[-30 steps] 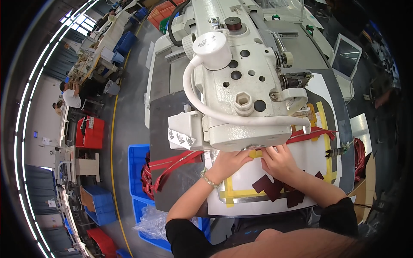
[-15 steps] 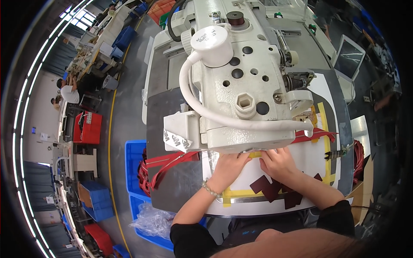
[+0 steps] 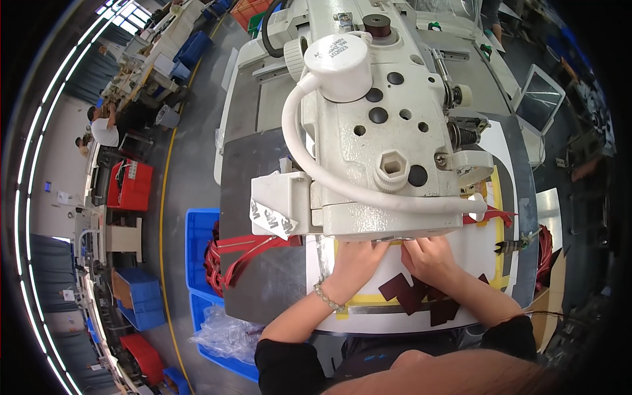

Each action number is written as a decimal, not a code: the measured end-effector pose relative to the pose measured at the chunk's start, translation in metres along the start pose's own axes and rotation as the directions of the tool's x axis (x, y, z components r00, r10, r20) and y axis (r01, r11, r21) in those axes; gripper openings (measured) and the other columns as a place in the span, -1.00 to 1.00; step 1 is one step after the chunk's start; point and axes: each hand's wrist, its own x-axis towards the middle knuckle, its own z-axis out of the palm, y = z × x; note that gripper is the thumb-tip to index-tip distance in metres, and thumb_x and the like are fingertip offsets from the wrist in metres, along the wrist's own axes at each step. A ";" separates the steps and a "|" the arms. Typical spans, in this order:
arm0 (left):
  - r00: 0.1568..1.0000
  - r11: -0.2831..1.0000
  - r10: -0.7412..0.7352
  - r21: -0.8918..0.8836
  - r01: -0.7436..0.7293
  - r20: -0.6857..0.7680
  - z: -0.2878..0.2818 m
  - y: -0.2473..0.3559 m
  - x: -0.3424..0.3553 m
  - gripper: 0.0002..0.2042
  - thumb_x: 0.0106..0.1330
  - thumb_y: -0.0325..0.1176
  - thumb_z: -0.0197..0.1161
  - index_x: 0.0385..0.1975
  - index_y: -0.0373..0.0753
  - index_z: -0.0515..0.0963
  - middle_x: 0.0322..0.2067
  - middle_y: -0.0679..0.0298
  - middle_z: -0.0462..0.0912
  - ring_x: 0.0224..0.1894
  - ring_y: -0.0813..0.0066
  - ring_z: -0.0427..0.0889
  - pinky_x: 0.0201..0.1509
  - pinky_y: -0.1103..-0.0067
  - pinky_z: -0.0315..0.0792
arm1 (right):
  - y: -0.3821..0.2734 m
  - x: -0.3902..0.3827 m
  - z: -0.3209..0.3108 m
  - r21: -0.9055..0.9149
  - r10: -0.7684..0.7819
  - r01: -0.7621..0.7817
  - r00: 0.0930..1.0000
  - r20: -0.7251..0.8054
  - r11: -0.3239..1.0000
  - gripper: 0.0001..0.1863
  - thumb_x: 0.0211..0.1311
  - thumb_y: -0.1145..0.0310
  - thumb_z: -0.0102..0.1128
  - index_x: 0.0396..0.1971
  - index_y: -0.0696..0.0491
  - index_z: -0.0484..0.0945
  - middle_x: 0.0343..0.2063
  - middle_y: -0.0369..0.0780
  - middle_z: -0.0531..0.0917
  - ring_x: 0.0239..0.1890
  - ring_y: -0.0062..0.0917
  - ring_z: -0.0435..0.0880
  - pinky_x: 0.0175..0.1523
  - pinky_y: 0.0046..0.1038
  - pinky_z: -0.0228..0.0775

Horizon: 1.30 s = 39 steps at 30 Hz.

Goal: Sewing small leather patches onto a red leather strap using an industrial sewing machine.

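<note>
Sewing machine (image 3: 352,151) overhanging the left hand (image 3: 357,261) and right hand (image 3: 429,260).
The hands lie side by side, slightly apart; their fingers are partly hidden, so what they grip cannot be told. Red strips (image 3: 260,242) show on both sides of the machine.

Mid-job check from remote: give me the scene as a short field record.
Hands: left hand and right hand close together at the front edge of the white machine head
Grip: fingertips largely hidden; anything held can't be told
Below hands: white sheet with yellow tape
Near right forearm: dark red patches
Left of machine: red strips, blue bin, clear plastic
</note>
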 end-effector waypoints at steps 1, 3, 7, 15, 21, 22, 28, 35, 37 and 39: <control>1.000 1.000 -0.003 -0.001 0.003 -0.002 0.001 0.000 -0.001 -0.73 0.15 -0.29 0.23 -0.13 -0.08 0.61 -0.45 0.26 0.59 -0.34 0.28 0.59 -0.22 0.37 0.45 | 0.000 0.000 0.000 0.013 0.011 -0.011 1.000 0.003 1.000 -0.78 -0.24 0.50 0.25 -0.51 0.19 0.43 -0.21 0.03 0.52 -0.16 -0.12 0.51 -0.06 -0.27 0.47; 1.000 0.998 -0.006 -0.061 0.006 0.014 0.001 -0.001 -0.002 -0.72 0.13 -0.30 0.24 -0.13 -0.10 0.61 -0.37 0.23 0.59 -0.27 0.25 0.58 -0.16 0.35 0.44 | -0.001 0.000 -0.001 0.023 0.023 -0.023 1.000 0.007 0.999 -0.77 -0.25 0.51 0.25 -0.52 0.19 0.42 -0.20 0.04 0.52 -0.16 -0.12 0.51 -0.07 -0.27 0.47; 1.000 0.998 -0.008 -0.062 0.010 0.018 0.003 -0.001 -0.002 -0.72 0.13 -0.30 0.25 -0.15 -0.14 0.61 -0.30 0.18 0.57 -0.20 0.22 0.56 -0.12 0.35 0.44 | -0.001 0.001 -0.004 0.021 0.018 -0.019 1.000 0.008 1.000 -0.77 -0.26 0.51 0.25 -0.50 0.19 0.44 -0.23 -0.01 0.51 -0.17 -0.13 0.51 -0.07 -0.27 0.48; 0.998 0.996 -0.043 -0.074 0.046 0.042 0.006 0.001 -0.005 -0.73 0.12 -0.29 0.26 -0.16 -0.12 0.62 -0.11 0.23 0.55 0.02 0.20 0.48 0.10 0.21 0.31 | 0.001 0.000 -0.003 0.022 0.003 -0.003 1.000 0.003 1.000 -0.80 -0.27 0.52 0.26 -0.53 0.20 0.49 -0.28 -0.08 0.50 -0.19 -0.16 0.52 -0.09 -0.29 0.48; 0.997 0.994 -0.058 -0.086 0.063 0.058 0.006 0.001 -0.007 -0.76 0.14 -0.30 0.23 -0.18 -0.10 0.64 -0.11 0.23 0.57 0.03 0.22 0.48 0.10 0.21 0.31 | 0.000 0.000 -0.001 0.040 0.004 -0.003 1.000 -0.014 0.999 -0.76 -0.28 0.54 0.26 -0.47 0.22 0.51 -0.27 -0.10 0.49 -0.21 -0.17 0.51 -0.11 -0.29 0.48; 0.996 0.994 -0.059 -0.091 0.065 0.063 0.008 0.001 -0.008 -0.76 0.14 -0.30 0.23 -0.18 -0.10 0.64 -0.11 0.23 0.57 0.03 0.22 0.48 0.10 0.21 0.31 | 0.002 0.002 0.000 0.034 -0.008 0.008 1.000 -0.014 0.999 -0.75 -0.28 0.53 0.27 -0.47 0.22 0.52 -0.25 -0.08 0.50 -0.20 -0.16 0.51 -0.10 -0.29 0.48; 0.996 0.993 0.012 -0.117 -0.023 -0.089 0.002 -0.001 0.004 -0.81 0.12 -0.39 0.20 -0.26 -0.18 0.63 -0.31 0.19 0.59 -0.19 0.22 0.56 -0.08 0.31 0.42 | 0.006 -0.002 0.003 -0.018 -0.017 0.017 1.000 0.003 1.000 -0.73 -0.25 0.46 0.28 -0.45 0.24 0.52 -0.17 0.00 0.50 -0.13 -0.15 0.50 -0.03 -0.27 0.45; 0.999 0.997 -0.020 -0.071 0.023 0.042 0.007 -0.003 -0.003 -0.69 0.11 -0.29 0.27 -0.11 -0.10 0.58 -0.22 0.22 0.50 -0.08 0.22 0.47 0.02 0.31 0.31 | 0.003 -0.003 0.001 -0.057 -0.025 0.026 1.000 0.019 0.998 -0.75 -0.21 0.43 0.27 -0.48 0.23 0.51 -0.16 0.02 0.49 -0.12 -0.18 0.49 0.03 -0.29 0.43; 1.000 0.997 -0.024 -0.076 0.025 0.018 0.007 -0.002 -0.003 -0.68 0.11 -0.30 0.27 -0.10 -0.09 0.58 -0.22 0.23 0.49 -0.08 0.23 0.46 0.03 0.32 0.30 | 0.003 -0.003 0.000 -0.067 -0.021 0.022 1.000 0.024 0.997 -0.76 -0.21 0.43 0.26 -0.48 0.23 0.51 -0.17 0.02 0.50 -0.12 -0.19 0.49 0.04 -0.30 0.43; 1.000 0.998 -0.027 -0.054 0.028 0.014 0.007 -0.002 -0.004 -0.65 0.11 -0.31 0.27 -0.05 -0.09 0.58 -0.24 0.23 0.48 -0.07 0.22 0.45 0.03 0.31 0.30 | 0.002 -0.002 0.000 -0.081 -0.035 0.036 0.999 0.012 0.996 -0.76 -0.20 0.42 0.25 -0.48 0.22 0.51 -0.17 0.01 0.50 -0.13 -0.20 0.49 0.04 -0.30 0.43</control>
